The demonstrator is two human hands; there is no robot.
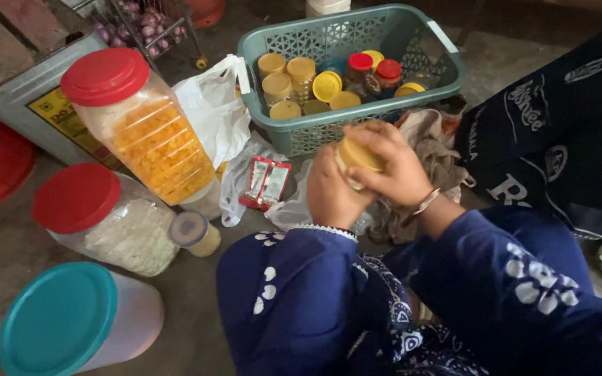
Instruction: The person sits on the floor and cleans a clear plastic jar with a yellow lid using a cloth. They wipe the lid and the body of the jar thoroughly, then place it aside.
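Hands are wrapped round a small jar [359, 157]: the left hand [329, 191] grips its body, the right hand [395, 163] covers its yellow lid. It looks light, hard and smooth, best held by the sides. Behind it, more jars are kept in a green basket [412, 104].

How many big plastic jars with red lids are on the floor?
2. One tall red-lidded jar of yellow snacks leans beside the metal tin; a second red-lidded jar of pale contents lies just below it. Others may be out of frame.
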